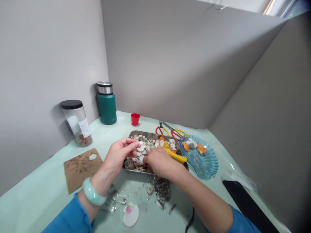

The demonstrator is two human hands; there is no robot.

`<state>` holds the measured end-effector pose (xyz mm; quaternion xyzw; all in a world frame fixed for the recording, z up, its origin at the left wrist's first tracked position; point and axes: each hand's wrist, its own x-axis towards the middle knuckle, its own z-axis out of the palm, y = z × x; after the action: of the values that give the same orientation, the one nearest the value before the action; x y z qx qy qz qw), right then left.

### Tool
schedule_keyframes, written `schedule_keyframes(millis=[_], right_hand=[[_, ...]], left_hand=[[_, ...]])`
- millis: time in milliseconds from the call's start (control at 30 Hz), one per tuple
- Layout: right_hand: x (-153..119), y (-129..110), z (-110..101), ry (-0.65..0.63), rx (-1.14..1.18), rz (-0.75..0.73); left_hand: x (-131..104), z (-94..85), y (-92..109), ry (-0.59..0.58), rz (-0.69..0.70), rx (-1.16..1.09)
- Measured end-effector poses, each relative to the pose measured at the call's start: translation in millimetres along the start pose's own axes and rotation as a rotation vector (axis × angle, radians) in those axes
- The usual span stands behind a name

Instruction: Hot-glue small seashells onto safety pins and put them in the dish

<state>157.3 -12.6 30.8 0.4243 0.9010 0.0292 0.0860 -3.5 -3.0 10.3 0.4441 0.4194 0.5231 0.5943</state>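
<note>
1. Nearest, taking the metal tray [139, 172] as the dial's centre, a white scallop shell [131, 215] with a pink spot lies on the table [34, 200] between six and seven o'clock.
2. Just beyond, a heap of safety pins [162, 191] sits at six o'clock, beside the tray.
3. At nine o'clock, the left hand [119, 154] has thumb and forefinger pressed together on what looks like a pale shell [141, 147], over the tray.
4. Opposite, the right hand [160, 161] dips among the tray's shells [132, 165], its fingers bent; whether it grips anything, I cannot tell.
5. At three o'clock, a blue dish [206, 170] bears a few orange and white shells [191, 145]; by my reading, little is sorted out, most remaining in the tray.
6. Farthest, a red cup [135, 119] stands at eleven.
</note>
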Motion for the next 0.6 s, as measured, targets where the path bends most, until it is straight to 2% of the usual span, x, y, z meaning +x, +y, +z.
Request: schedule_keyframes(millis=[233,433,500,600], right_hand=[[7,-2,3,-0.002,0.021,-0.007],[-2,22,8,0.107,0.203,-0.008],[-10,30,8,0.185,0.418,0.015],[-22,37,7,0.293,1.195,0.048]], left_hand=[[1,-1.3,-3,-0.019,-0.001,0.009],[1,-1.4,-2,-0.016,-0.004,0.010],[1,-1.3,-2,-0.020,-0.012,0.009],[1,-0.5,-4,-0.052,-0.020,0.015]])
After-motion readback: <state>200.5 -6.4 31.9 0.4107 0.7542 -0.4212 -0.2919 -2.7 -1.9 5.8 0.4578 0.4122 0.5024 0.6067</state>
